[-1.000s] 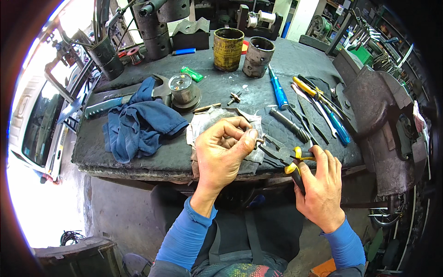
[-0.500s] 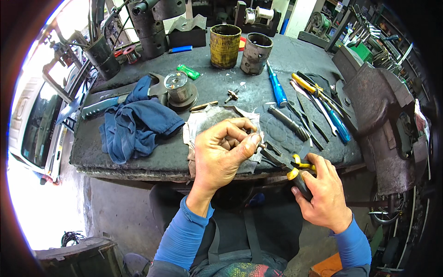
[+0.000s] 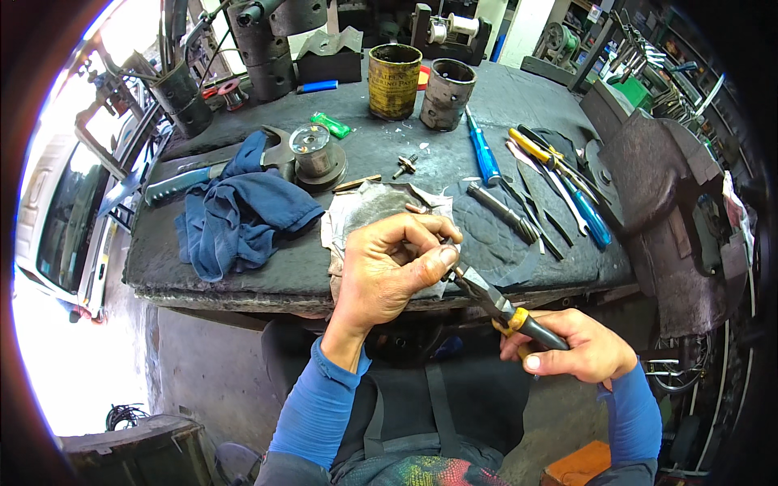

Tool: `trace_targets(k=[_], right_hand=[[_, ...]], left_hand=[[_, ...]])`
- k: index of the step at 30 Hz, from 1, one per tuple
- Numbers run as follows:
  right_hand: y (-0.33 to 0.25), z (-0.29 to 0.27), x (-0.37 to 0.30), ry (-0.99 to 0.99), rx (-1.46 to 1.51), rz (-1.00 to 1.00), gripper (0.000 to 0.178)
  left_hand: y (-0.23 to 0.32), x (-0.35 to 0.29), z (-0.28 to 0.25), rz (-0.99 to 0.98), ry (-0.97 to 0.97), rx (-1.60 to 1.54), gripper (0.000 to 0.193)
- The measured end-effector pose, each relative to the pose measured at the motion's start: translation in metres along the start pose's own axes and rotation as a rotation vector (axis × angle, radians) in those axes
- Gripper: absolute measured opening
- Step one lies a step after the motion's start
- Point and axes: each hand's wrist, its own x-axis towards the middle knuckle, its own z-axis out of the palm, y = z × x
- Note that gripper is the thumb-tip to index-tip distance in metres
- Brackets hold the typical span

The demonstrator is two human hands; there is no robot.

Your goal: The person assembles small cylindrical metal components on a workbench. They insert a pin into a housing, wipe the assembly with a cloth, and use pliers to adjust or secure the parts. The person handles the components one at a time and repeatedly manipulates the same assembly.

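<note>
In the head view, a small metal part [image 3: 459, 270] is being pinched at the front of the left hand [image 3: 397, 263], whose thumb and forefinger are being pressed together on it; much of the part is being hidden by them. Combination pliers [image 3: 488, 298] are being clasped by the right hand [image 3: 585, 348], closed round the black-and-yellow handles, and their nose is being pointed up and leftward at the part. Whether the jaws are being tightened on it cannot be told. The part is being held at the near edge of the worktop [image 3: 502, 89], beside a pale rag [image 3: 374, 206]. For good control, it seems, the part should be supported close to the pliers' nose while the fingertips are being guarded from the bite. Pressure is probably best applied gradually and squarely, so that slipping or marring is being avoided. To the right, a fluted reamer-like tool [image 3: 498, 211] is being supported by the worktop.
</note>
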Motion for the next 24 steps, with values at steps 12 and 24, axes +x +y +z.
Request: trace_targets(k=[12,24], right_hand=[[-0.005,0.054,-0.011,0.671,-1.083,-0.099,0.057],[-0.01,0.064,0.022,0.854,-1.388,-0.115,0.042]], left_hand=[[-0.007,0.011,0.001,-0.014,0.204,-0.157,0.024],[-0.011,0.009,0.005,0.03,0.291,-0.104,0.02]])
